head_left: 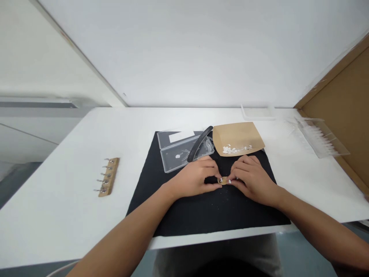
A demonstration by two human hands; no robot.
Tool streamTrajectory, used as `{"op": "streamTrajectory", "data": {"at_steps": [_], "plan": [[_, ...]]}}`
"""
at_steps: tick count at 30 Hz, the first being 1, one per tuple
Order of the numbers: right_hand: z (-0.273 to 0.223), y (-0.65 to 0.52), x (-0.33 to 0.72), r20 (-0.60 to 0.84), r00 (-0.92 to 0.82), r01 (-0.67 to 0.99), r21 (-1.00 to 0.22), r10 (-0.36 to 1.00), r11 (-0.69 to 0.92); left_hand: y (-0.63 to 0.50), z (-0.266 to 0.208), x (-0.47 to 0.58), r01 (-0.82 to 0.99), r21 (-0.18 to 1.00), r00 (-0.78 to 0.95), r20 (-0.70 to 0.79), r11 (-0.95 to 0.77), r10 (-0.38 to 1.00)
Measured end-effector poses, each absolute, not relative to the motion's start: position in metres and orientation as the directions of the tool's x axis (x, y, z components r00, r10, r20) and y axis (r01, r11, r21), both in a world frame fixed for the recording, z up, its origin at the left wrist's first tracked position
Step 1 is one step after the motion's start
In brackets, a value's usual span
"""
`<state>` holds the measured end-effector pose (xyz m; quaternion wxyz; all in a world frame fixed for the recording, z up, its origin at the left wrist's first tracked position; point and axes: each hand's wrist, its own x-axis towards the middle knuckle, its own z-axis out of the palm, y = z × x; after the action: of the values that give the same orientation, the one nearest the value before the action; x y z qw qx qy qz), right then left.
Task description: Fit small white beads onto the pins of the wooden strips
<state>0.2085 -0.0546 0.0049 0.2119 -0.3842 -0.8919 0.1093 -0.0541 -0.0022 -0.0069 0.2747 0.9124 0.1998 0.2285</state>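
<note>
Over the black mat [198, 213], my left hand [203, 175] is closed in a pinch on the left end of a small tan strip [224, 180]. My right hand [252, 177] pinches the strip's right end between thumb and fingers. Small white oval bits show at the fingertips of both hands; whether these are separate pieces I cannot tell. Just beyond the hands sits a tan paper tray [239, 132] with many small white pieces [230, 149] along its near side. A dark curved nail file [200, 144] lies across an opened clear plastic case [171, 158] holding clear slivers.
On the left of the white table [66, 200] lies a wooden block [111, 177] with several metal clips. At the right stands a clear box of pale nail tips [319, 136]. Another clear tray [258, 111] is by the back wall. A brown panel [343, 111] borders the right.
</note>
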Motion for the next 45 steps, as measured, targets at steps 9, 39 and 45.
{"op": "streamTrajectory", "data": {"at_steps": [9,39,45], "plan": [[0.022,-0.054,0.216,0.437,-0.536,0.522,-0.501,0.722,0.69,-0.003,-0.001,-0.054,0.191,0.559,0.803,0.384,-0.807,0.456],[0.021,-0.061,0.211,0.358,-0.628,0.325,-0.686,0.691,0.651,-0.026,0.018,-0.034,0.034,0.471,0.607,0.691,-0.882,0.392],[0.024,-0.061,0.211,0.344,-0.642,0.333,-0.68,0.685,0.653,-0.028,0.019,-0.034,0.053,0.534,0.614,0.649,-0.844,0.45]]}}
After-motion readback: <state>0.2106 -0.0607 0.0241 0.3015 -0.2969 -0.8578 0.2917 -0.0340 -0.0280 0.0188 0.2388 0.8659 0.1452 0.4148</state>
